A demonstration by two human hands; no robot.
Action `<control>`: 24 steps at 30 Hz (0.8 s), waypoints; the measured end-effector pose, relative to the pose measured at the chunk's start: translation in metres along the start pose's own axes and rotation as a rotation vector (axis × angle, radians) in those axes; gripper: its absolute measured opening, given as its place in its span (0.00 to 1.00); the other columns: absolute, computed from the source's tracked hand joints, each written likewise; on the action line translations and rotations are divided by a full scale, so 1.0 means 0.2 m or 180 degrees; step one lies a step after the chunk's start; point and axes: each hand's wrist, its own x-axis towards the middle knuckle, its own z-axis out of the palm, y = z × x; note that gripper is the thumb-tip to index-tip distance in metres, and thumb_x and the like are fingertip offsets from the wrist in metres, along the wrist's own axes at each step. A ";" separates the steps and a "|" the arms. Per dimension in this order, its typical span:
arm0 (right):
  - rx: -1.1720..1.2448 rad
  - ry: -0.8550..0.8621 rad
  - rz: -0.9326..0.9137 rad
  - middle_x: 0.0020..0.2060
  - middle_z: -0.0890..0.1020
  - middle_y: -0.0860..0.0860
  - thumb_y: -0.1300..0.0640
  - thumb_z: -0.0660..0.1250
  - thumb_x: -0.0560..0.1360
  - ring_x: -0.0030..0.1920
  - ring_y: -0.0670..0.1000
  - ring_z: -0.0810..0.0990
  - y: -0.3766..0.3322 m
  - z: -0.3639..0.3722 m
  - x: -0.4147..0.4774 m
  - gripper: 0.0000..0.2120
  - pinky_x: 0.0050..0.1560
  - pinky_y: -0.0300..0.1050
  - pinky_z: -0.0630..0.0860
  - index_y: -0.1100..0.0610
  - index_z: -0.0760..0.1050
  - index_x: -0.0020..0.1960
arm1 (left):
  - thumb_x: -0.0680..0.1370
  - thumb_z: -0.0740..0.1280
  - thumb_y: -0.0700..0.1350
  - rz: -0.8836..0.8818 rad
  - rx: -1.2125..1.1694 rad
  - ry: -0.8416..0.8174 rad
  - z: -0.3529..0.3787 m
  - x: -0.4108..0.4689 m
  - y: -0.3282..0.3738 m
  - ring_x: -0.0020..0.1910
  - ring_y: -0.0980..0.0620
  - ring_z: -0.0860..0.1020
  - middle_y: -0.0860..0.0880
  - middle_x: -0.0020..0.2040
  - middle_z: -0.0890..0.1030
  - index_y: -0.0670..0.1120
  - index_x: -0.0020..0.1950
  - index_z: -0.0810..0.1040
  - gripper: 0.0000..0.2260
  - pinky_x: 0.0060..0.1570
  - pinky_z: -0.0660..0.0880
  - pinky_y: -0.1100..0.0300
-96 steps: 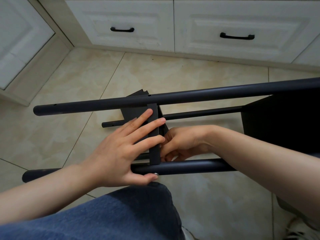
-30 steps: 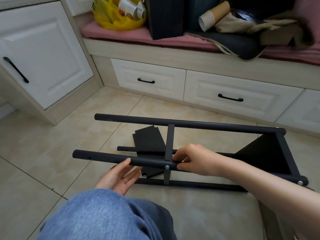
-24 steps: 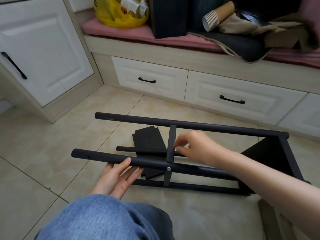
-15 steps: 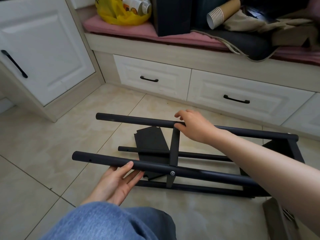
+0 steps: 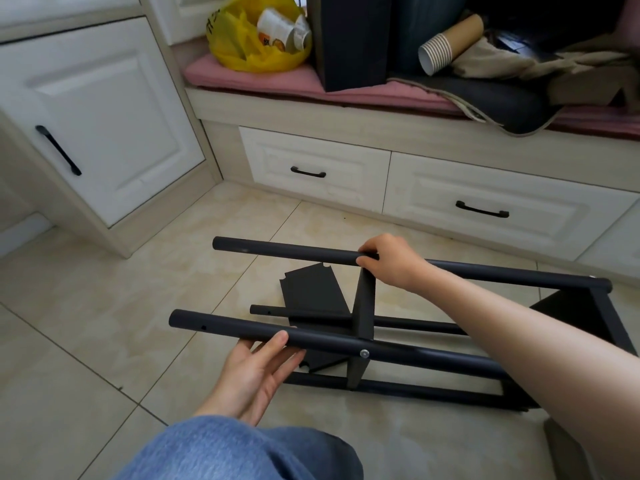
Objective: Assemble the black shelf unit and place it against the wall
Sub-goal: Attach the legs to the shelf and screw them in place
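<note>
shelf frame of black metal (image 5: 415, 390) lies on its side on the beige tiled floor (image 5: 104, 323), in front of white drawers with black handles (image 5: 311, 157); its four round tubes run from left to right; the far round black tube (image 5: 294, 251) is the highest, the near round black tube (image 5: 433, 361) is closest to the person; a flat black cross bar (image 5: 363, 306) joins these two, and a small silver screw (image 5: 364, 353) sits in the near round black tube where the bar meets it; at the right end a black shelf panel (image 5: 568, 306) sits inside the frame; another black panel with notched corner (image 5: 311, 292) lies low behind the cross bar, and i cannot tell if it is fixed; the right hand (image 5: 391, 261) grips the far round black tube just above the cross bar, fingers curled over the top, thumb below; the left hand (image 5: 256, 372) is under the near round black tube with palm up, fingers straight and relaxed, thumb tip touching the tube, holding nothing; a knee in blue jeans (image 5: 242, 448) is at the bottom edge; on the pink bench cushion (image 5: 263, 81) behind are a yellow plastic bag (image 5: 249, 53) and a stack of brown paper cups (image 5: 446, 46)
</note>
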 end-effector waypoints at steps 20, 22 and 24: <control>0.0956 0.1559 0.0128 0.52 0.81 0.54 0.56 0.63 0.82 0.55 0.55 0.78 0.09 -0.63 -0.12 0.12 0.53 0.46 0.71 0.60 0.78 0.62 | 0.79 0.69 0.35 0.1122 0.1286 -0.0886 0.83 -0.02 0.61 0.51 0.44 0.86 0.39 0.59 0.81 0.44 0.66 0.72 0.16 0.46 0.84 0.49; 0.1005 0.1670 0.0127 0.56 0.81 0.55 0.57 0.62 0.82 0.56 0.54 0.77 0.11 -0.66 -0.16 0.14 0.53 0.43 0.69 0.59 0.76 0.66 | 0.80 0.69 0.37 0.1200 0.1443 -0.0893 0.92 -0.04 0.63 0.52 0.44 0.85 0.39 0.59 0.80 0.47 0.64 0.73 0.15 0.47 0.84 0.47; 0.1080 0.1678 0.0107 0.59 0.79 0.55 0.58 0.60 0.83 0.53 0.51 0.76 0.13 -0.68 -0.21 0.16 0.53 0.42 0.68 0.57 0.72 0.70 | 0.80 0.70 0.37 0.1266 0.1600 -0.0957 0.99 -0.06 0.65 0.53 0.44 0.84 0.40 0.58 0.79 0.48 0.62 0.73 0.14 0.47 0.84 0.47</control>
